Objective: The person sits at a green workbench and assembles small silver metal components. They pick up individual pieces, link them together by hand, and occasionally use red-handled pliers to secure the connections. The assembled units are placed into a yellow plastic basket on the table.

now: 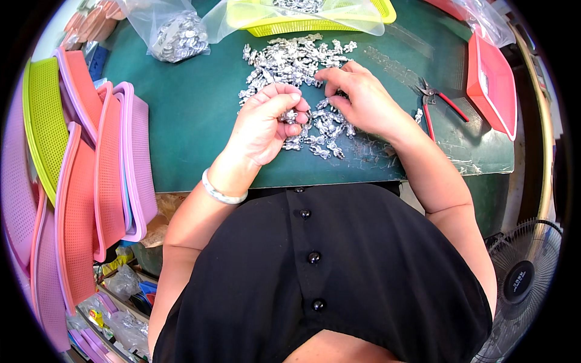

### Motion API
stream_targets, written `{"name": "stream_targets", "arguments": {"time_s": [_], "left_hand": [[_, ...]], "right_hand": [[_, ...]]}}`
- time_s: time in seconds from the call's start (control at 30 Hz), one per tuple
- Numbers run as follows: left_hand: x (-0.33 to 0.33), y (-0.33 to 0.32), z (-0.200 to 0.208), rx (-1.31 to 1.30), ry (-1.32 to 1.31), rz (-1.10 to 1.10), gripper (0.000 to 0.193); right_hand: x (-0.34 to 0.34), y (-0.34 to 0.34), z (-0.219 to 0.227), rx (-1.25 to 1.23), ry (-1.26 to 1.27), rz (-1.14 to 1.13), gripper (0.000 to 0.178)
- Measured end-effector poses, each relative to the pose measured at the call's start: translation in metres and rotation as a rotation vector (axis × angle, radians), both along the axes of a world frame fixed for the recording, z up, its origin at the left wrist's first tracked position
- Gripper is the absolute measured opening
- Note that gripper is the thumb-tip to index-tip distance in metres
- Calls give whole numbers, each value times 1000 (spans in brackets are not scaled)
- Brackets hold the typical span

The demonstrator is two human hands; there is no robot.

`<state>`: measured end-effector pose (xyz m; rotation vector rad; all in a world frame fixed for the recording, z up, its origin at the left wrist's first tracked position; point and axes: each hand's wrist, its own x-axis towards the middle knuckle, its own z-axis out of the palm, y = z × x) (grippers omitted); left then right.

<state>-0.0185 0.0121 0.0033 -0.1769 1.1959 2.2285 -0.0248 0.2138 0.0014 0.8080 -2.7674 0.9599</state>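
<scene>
Small silver metal charms point(284, 57), shaped like little figures, lie in a loose heap on the green table. My left hand point(263, 121), with a pale bracelet at its wrist, is closed in a pinch, palm partly up. Between its fingers are silver charms point(291, 116); how many I cannot tell. At the right side of the heap is my right hand point(363, 100), its bent index finger and thumb apart and nothing visible between them. A smaller cluster of charms point(330, 124) lies below it, close to the table's front edge.
Red-handled pliers point(430, 97) lie open to the right, near a red basket point(493, 91). A yellow-green basket point(290, 25) and a clear bag of silver pieces point(180, 37) are at the back. Stacked coloured baskets point(78, 181) crowd the left; a fan point(520, 281) stands lower right.
</scene>
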Motion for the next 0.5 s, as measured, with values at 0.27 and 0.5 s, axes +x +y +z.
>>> {"name": "stream_targets", "arguments": {"time_s": [0.27, 0.5], "left_hand": [[3, 3, 4, -221, 82, -47, 15], [5, 7, 9, -320, 135, -112, 12]], "right_hand": [[-6, 2, -11, -108, 12, -22, 31], [2, -2, 6, -508, -456, -68, 37]]}}
